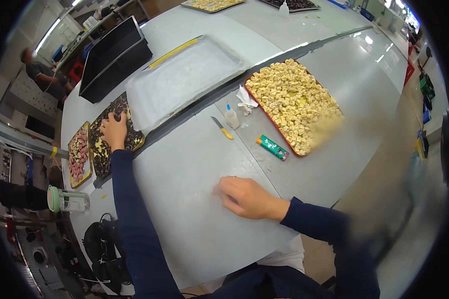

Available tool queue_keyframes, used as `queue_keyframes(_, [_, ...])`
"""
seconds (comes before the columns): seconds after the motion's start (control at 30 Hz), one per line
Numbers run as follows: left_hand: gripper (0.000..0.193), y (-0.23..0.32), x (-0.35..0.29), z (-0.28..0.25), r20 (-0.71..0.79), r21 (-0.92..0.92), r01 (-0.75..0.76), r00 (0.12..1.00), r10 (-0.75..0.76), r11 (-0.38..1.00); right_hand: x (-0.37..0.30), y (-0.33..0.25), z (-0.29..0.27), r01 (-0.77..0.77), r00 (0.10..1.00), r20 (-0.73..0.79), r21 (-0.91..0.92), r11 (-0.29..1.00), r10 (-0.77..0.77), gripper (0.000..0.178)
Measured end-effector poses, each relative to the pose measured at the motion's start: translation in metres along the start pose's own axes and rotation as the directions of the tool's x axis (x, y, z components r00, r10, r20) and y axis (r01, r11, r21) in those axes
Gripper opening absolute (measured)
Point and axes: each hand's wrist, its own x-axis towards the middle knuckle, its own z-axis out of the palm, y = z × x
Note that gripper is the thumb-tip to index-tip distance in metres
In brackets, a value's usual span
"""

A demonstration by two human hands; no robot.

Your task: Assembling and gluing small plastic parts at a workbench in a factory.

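My left hand (113,130) reaches out at the left, fingers spread and bent down onto a tray of dark brown and yellow pieces (100,157). Whether its fingertips pinch a piece is hidden. Above the grey table (199,239), my right hand (247,196) has its fingers curled in; what lies inside them, if anything, does not show. Beyond it lie a small knife with a yellow handle (226,133), a white squeeze bottle with a blue tip (231,117) and a green packet (272,147). A red-rimmed tray (276,127) full of small pale yellow pieces rests at the right.
A tray lined with clear sheet (184,79) and a black bin (115,57) stand farther back. On the left are a tray of pink pieces (78,157), a lidded jar (71,200) and a black bag (102,249). Crumpled tissue (246,101) lies beside the red-rimmed tray. Another person (42,74) is at far left.
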Motion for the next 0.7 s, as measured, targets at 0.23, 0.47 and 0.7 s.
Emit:
queue_keyframes(0.23, [0.051,0.006,-0.009,-0.009,-0.101,-0.012,-0.025,0.995,0.023,1.000,-0.001,0.001,-0.002,-0.022,0.999,0.025,0.007,1.000,0.022,0.018])
queue_keyframes(0.47, [0.049,0.010,-0.017,-0.015,-0.152,0.004,0.002,0.988,-0.002,1.000,-0.002,0.000,-0.002,-0.108,0.994,0.022,0.084,0.991,0.106,0.018])
queue_keyframes(0.7, [0.046,0.005,-0.013,-0.012,-0.190,-0.007,-0.031,0.981,0.029,1.000,-0.002,0.001,0.000,-0.106,0.994,0.017,0.084,0.991,0.105,0.017])
